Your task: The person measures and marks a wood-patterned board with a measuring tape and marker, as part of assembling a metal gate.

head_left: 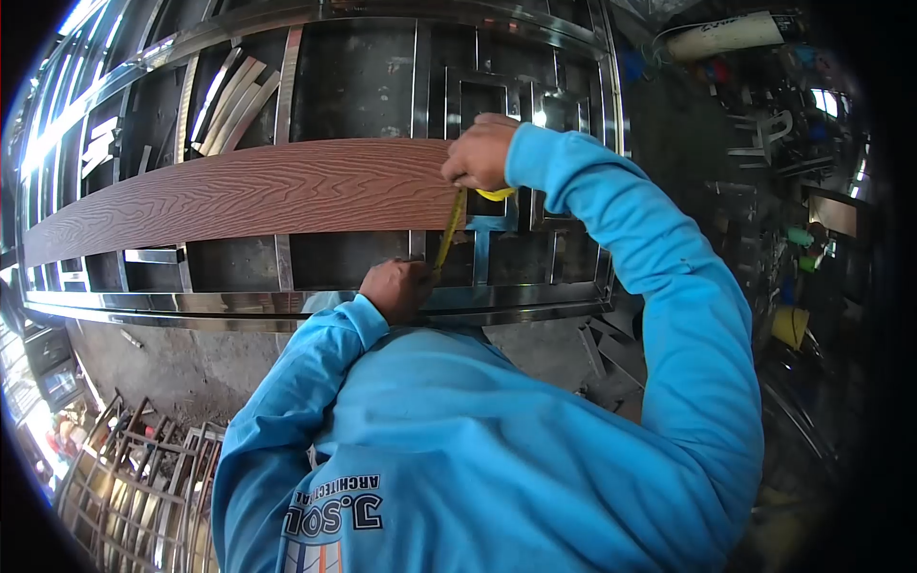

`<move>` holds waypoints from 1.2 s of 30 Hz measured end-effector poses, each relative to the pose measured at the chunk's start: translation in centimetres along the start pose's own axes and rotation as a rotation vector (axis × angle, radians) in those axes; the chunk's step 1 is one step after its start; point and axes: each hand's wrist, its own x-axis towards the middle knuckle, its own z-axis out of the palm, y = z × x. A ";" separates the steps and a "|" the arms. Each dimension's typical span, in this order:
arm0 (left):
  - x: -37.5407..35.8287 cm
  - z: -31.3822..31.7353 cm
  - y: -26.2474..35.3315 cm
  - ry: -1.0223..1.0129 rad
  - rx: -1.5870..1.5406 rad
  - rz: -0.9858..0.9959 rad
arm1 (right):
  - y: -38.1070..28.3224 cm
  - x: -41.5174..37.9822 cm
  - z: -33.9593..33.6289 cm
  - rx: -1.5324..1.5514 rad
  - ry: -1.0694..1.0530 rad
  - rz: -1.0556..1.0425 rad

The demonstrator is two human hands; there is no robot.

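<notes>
the tape (451, 227), a thin yellow strip, is running taut across the right end of the plank (248, 191), from its far edge to past its near edge. the right hand (480, 153) is pinching the tape's upper part at the plank's far edge, fingers curled tight, with the yellow case peeking out just beside it. the left hand (396, 289) is pressing the tape's lower end down near the frame's (287, 304) near rail, fingers bunched on it. judging from this, the measuring is under way: the tape is stretched and held, but no mark is showing on the plank.

the plank is long, reddish-brown, with a moulded wood grain, and is lying lengthwise over the frame. the frame is shining steel, made of square bars and nested rectangles, with dark ground showing through. loose flat strips (229, 100) are lying on it at far left. both sleeves are bright blue cloth. metal grilles (143, 477) are standing near left on a dusty concrete floor.
</notes>
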 end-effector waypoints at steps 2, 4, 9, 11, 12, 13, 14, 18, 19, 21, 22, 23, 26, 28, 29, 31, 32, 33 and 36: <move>0.2 -0.3 0.2 -0.025 -0.032 -0.066 | -0.2 1.6 0.6 0.010 -0.013 0.029; 0.4 -0.9 0.9 -0.071 -0.039 -0.129 | -0.6 2.3 0.6 0.029 -0.015 0.054; 1.0 -0.8 0.9 -0.151 -0.010 -0.234 | -1.6 2.7 2.2 0.082 0.021 0.114; 1.3 -0.8 1.3 -0.177 -0.005 -0.272 | -2.0 2.7 2.1 0.074 0.005 0.128; 1.4 -0.8 1.3 -0.188 -0.012 -0.278 | -2.2 2.8 2.0 0.075 -0.009 0.128; 1.5 -0.7 1.4 -0.198 -0.019 -0.284 | -2.4 2.8 1.9 0.075 -0.023 0.128; 1.5 -0.6 1.4 -0.207 -0.025 -0.289 | -2.6 2.8 2.0 0.071 -0.024 0.132; 1.5 -1.0 1.8 -0.192 -0.057 -0.285 | -3.1 2.2 2.2 0.051 -0.051 0.145; 1.5 -1.0 1.8 -0.194 -0.060 -0.288 | -3.3 2.1 2.1 0.044 -0.065 0.143; 1.5 -1.1 1.7 -0.201 -0.064 -0.286 | -4.1 1.3 2.1 0.081 -0.057 0.116; 1.5 -1.0 1.5 -0.204 -0.067 -0.281 | -4.5 1.0 2.1 0.099 -0.054 0.103; 1.6 -0.9 1.4 -0.207 -0.070 -0.276 | -4.8 0.9 2.3 0.095 -0.076 0.100; 1.5 -0.8 1.2 -0.227 -0.024 -0.285 | -5.3 0.9 3.0 0.108 -0.089 0.099; 1.6 -0.8 1.4 -0.223 -0.066 -0.284 | -4.8 0.7 4.1 0.106 0.001 0.107; 1.6 -1.0 1.6 -0.211 -0.083 -0.289 | -4.5 0.6 4.1 0.100 0.052 0.101; 1.7 -1.1 2.0 -0.269 -0.084 -0.362 | -4.1 -0.5 2.8 0.096 0.081 0.149; 1.5 -1.5 2.4 -0.266 -0.071 -0.346 | -3.3 -0.7 3.7 0.087 0.155 0.170; 1.6 -1.1 2.1 -0.314 0.009 -0.342 | -2.9 -0.9 3.7 0.102 0.152 0.247; 0.4 -1.3 1.3 -0.091 -0.159 -0.213 | -1.6 -2.4 3.3 0.188 0.316 0.369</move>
